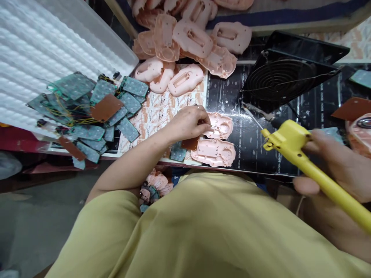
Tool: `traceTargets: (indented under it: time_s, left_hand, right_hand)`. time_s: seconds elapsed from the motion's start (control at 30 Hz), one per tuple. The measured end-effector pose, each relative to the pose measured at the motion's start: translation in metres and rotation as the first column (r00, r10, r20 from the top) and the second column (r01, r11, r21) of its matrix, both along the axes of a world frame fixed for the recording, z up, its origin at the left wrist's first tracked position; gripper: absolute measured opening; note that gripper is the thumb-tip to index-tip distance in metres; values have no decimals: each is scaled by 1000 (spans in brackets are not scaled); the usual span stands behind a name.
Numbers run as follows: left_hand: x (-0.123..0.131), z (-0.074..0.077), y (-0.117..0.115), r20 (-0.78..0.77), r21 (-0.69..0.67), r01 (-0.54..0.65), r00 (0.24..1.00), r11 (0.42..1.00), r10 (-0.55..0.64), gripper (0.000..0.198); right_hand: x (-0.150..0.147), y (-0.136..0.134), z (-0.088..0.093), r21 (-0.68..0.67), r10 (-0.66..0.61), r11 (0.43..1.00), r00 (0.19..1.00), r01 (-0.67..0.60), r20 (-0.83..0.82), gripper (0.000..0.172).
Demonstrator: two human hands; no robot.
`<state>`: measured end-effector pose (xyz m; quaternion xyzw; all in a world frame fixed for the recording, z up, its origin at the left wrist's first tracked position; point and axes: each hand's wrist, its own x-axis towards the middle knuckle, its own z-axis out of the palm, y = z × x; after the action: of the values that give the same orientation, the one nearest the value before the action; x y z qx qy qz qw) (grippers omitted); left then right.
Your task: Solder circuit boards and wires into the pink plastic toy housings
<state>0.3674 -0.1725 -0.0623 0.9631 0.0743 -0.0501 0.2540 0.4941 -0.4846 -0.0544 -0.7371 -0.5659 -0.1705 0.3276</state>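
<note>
My left hand (193, 121) is closed, its fingertips pinched together at the left end of a pink plastic shell (222, 125). Whatever lies between those fingertips is hidden. Just below, a second pink shell (214, 152) lies with its hollow side up. A brown circuit board (190, 143) and a green one (177, 151) sit under the wrist. My right hand (342, 166), somewhat blurred, grips a yellow soldering gun (292, 141). Its metal tip (257, 112) points up and left, above the black bench and apart from the shells.
Many green circuit boards (87, 133) with thin wires pile on white foam sheeting (58, 46) at left. Pink shells (193, 38) heap at the back. A black fan (278, 79) stands behind the soldering tip. More boards (352, 108) and a pink part lie at the right edge.
</note>
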Motion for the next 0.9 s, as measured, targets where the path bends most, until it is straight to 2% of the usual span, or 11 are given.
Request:
traceTargets:
  time_s: [0.1, 0.17, 0.3, 0.4, 0.5, 0.67, 0.8, 0.9]
  left_hand:
    - [1, 0, -2, -20, 33, -9, 1000, 999, 10, 15]
    - [3, 0, -3, -34, 61, -6, 999, 998, 8, 16]
    - [5, 1, -6, -70, 109, -3, 997, 994, 11, 18]
    - [6, 2, -7, -87, 118, -6, 996, 993, 16, 19]
    - [7, 3, -8, -93, 119, -6, 996, 993, 17, 18]
    - [8, 4, -9, -110, 136, -1, 994, 991, 16, 20]
    - [8, 4, -9, -114, 155, 12, 993, 988, 6, 21]
    - [8, 4, -8, -113, 165, 15, 994, 986, 4, 21]
  right_hand:
    - [-5, 0, -17, 11, 76, 997, 997, -77, 34, 69]
    - [-12, 7, -28, 75, 151, 986, 987, -148, -44, 72]
    - [-23, 19, -40, 158, 274, 956, 944, -246, -184, 59]
    - [-26, 26, -38, 200, 329, 936, 925, -291, -192, 43]
    - [-25, 31, -33, 162, 339, 937, 920, -311, -195, 35]
    - [-22, 27, -27, 91, 360, 933, 912, -349, -195, 34]
    - [-17, 20, -29, 137, 316, 947, 924, -291, -214, 37]
    - [-16, 20, -30, 144, 339, 938, 917, -314, -210, 38]
